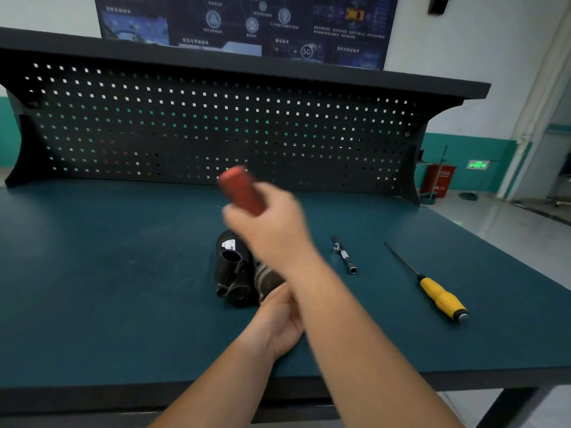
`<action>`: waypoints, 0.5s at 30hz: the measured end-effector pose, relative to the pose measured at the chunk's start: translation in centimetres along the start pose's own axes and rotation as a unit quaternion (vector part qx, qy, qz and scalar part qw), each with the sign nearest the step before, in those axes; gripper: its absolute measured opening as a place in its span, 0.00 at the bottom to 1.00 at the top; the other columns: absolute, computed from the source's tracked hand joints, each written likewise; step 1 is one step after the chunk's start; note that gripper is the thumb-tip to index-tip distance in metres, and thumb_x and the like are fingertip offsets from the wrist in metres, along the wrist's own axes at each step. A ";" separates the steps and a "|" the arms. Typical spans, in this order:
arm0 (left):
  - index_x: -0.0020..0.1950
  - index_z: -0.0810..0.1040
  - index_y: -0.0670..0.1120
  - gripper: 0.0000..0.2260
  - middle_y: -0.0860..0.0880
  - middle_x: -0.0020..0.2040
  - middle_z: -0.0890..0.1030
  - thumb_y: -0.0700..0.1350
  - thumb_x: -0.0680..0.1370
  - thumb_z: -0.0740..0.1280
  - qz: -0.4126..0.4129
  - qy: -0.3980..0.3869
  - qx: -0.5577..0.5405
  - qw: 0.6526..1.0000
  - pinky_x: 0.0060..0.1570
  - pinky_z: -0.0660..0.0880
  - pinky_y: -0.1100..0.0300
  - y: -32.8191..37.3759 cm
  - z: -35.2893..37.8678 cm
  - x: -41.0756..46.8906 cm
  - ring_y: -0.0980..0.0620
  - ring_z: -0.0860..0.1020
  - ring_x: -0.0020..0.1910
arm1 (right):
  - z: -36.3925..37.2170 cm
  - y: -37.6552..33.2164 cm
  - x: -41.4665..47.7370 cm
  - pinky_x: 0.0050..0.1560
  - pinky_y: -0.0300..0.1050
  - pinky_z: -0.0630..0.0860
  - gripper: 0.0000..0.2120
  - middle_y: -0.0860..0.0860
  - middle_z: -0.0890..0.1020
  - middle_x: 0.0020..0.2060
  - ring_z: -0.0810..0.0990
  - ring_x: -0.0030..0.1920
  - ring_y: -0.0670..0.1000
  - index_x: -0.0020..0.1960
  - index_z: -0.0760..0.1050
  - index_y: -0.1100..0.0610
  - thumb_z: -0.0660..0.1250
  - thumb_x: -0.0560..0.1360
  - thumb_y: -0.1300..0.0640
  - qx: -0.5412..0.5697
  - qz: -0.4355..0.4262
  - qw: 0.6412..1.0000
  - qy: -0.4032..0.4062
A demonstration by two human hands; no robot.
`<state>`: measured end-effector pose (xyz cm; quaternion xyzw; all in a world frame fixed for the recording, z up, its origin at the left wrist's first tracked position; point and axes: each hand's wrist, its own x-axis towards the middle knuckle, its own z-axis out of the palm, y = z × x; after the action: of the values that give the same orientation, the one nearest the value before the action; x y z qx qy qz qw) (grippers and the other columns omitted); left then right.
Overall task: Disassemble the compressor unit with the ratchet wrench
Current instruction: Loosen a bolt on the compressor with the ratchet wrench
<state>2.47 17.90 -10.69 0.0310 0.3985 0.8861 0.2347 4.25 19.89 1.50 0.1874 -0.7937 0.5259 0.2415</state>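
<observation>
One black and grey metal compressor unit (234,270) lies on its side at the middle of the green-topped workbench (108,273). Two bare hands work at it. The right hand (272,230) is closed round one red-handled ratchet wrench (241,189), blurred, raised above the unit; its head is hidden behind the hand. The left hand (278,322) clasps the unit's near end, partly covered by the right forearm. To the right lie one slim steel socket extension bar (344,256) and one yellow-handled screwdriver (438,296), well apart. One black perforated pegboard (185,128) stands behind; one red bin (437,179) sits beyond on the floor.
</observation>
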 end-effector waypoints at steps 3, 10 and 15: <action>0.22 0.80 0.47 0.16 0.51 0.26 0.79 0.44 0.70 0.67 0.006 -0.001 -0.045 0.999 0.25 0.75 0.64 0.4 0.1 0.1 0.52 0.79 0.25 | 3.1 0.0 -0.4 0.29 0.40 0.66 0.10 0.46 0.73 0.26 0.70 0.28 0.44 0.34 0.69 0.51 0.70 0.69 0.54 -0.131 -0.020 0.985 -0.105; 0.42 0.82 0.43 0.07 0.48 0.37 0.81 0.44 0.75 0.66 0.024 0.021 -0.010 0.999 0.35 0.71 0.64 0.0 -0.5 0.5 0.54 0.77 0.35 | -3.7 1.2 0.1 0.21 0.33 0.62 0.10 0.42 0.70 0.20 0.65 0.21 0.41 0.33 0.72 0.51 0.70 0.70 0.57 0.253 0.073 0.943 0.202; 0.28 0.83 0.46 0.13 0.51 0.31 0.81 0.49 0.70 0.68 0.030 0.029 0.011 0.999 0.25 0.71 0.68 -0.1 -0.3 0.5 0.58 0.78 0.28 | -8.1 5.7 -3.3 0.20 0.35 0.55 0.12 0.44 0.64 0.22 0.59 0.20 0.43 0.35 0.63 0.51 0.61 0.76 0.55 0.548 0.204 0.683 0.438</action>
<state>1.98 18.01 -11.02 0.0196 0.4140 0.8887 0.1962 5.27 29.71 -1.98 -0.1319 -0.1857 0.9256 0.3024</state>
